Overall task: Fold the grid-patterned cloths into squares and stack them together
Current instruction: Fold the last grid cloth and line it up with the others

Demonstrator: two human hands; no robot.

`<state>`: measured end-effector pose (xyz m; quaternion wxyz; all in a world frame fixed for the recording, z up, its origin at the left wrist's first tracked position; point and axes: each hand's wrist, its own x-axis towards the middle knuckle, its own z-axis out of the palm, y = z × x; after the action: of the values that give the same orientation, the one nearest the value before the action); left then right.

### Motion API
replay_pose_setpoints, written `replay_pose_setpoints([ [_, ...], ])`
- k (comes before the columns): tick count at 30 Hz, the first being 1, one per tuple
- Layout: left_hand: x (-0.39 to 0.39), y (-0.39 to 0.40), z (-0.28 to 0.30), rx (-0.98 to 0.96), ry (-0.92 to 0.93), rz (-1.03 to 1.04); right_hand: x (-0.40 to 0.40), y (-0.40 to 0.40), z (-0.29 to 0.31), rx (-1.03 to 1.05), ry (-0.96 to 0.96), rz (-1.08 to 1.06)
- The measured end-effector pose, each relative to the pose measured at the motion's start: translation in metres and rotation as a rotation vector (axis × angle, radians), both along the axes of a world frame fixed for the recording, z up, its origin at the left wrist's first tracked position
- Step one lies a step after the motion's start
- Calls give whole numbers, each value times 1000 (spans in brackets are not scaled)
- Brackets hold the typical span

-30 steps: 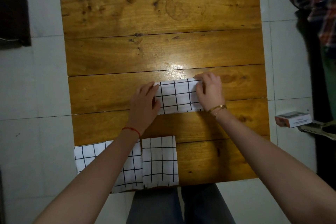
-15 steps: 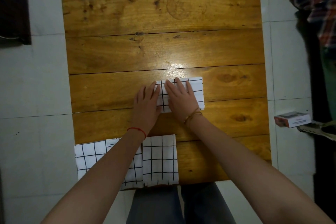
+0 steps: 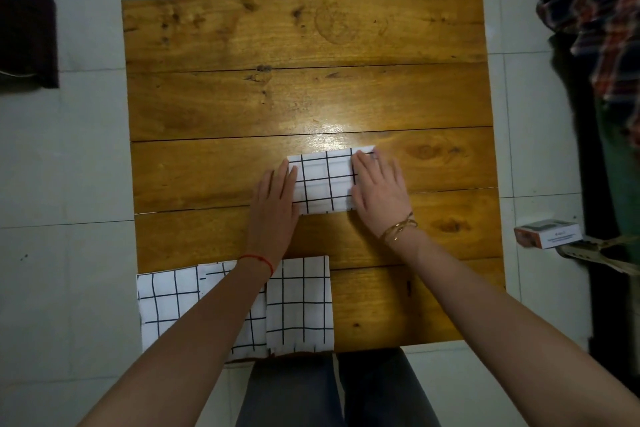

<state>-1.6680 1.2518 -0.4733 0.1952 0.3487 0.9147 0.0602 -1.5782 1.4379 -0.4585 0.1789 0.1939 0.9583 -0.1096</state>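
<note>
A white cloth with a black grid, folded small [image 3: 325, 184], lies in the middle of the wooden table [image 3: 304, 97]. My left hand [image 3: 275, 204] rests flat at its left edge. My right hand [image 3: 379, 189] lies flat on its right end, fingers spread, covering that part. Neither hand grips the cloth. Two more grid-patterned cloths lie at the table's near edge: a folded one [image 3: 299, 305] and a wider one [image 3: 169, 305] beside it, partly hidden under my left forearm.
A small box [image 3: 547, 234] sits on the tiled floor to the right of the table. Plaid clothing [image 3: 595, 10] hangs at the far right. Dark furniture [image 3: 27, 28] stands at the far left. My legs are just below the near table edge.
My right hand slid from the cloth's right end to its left half, then back to the right end, pressing it flat. The left hand stayed at the left edge.
</note>
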Motion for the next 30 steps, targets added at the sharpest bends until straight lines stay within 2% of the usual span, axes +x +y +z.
replay_pose_setpoints([
  [3,22,-12,1,40,74,-8,0,-31,0,-23,2,122],
  [8,55,-26,-5,-25,36,-18,12,-73,-7,-31,-91,254],
  [11,62,-25,-4,-127,55,-42,22,-79,-13,7,-114,238],
  [16,63,-22,-2,-161,72,-38,49,-48,-11,55,-186,229],
  [20,63,-21,0,-167,67,-31,75,-16,-4,103,-134,87],
  [24,63,-19,-1,-147,71,-21,76,-9,-6,106,-25,68],
  [26,62,-16,0,-64,57,73,67,-8,-9,94,101,3],
  [30,54,-6,7,115,-27,506,27,-2,-7,58,270,-78],
])
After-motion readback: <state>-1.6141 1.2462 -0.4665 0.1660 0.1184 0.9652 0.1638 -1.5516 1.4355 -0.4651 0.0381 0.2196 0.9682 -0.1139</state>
